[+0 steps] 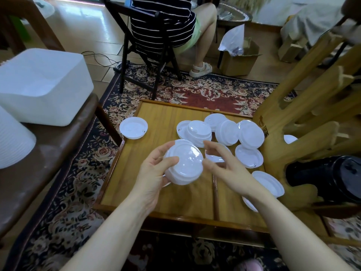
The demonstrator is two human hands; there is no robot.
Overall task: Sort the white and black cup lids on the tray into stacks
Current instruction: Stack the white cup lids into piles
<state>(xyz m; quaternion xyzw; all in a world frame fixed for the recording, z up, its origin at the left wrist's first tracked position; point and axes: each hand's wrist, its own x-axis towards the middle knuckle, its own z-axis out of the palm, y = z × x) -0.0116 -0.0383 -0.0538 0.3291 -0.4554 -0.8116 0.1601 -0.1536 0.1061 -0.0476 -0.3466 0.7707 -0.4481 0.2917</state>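
My left hand (154, 173) grips a small stack of white lids (184, 163) above the wooden tray (156, 122), thumb over the top lid's rim. My right hand (224, 163) hovers just right of that stack with its fingers loosely spread, holding nothing. Several loose white lids (226, 132) lie scattered over the tray's far right part. One white lid (133, 127) sits on the tray's left rim. Two more white lids (269, 182) lie by my right forearm. A stack of black lids (336, 175) rests to the right, outside the tray.
A wooden stand (304, 114) rises at the tray's right edge. A white tub (43, 85) sits on a brown bench (48, 153) at the left. A person sits on a black folding chair (144, 45) beyond the tray. Patterned carpet (82, 173) lies underneath.
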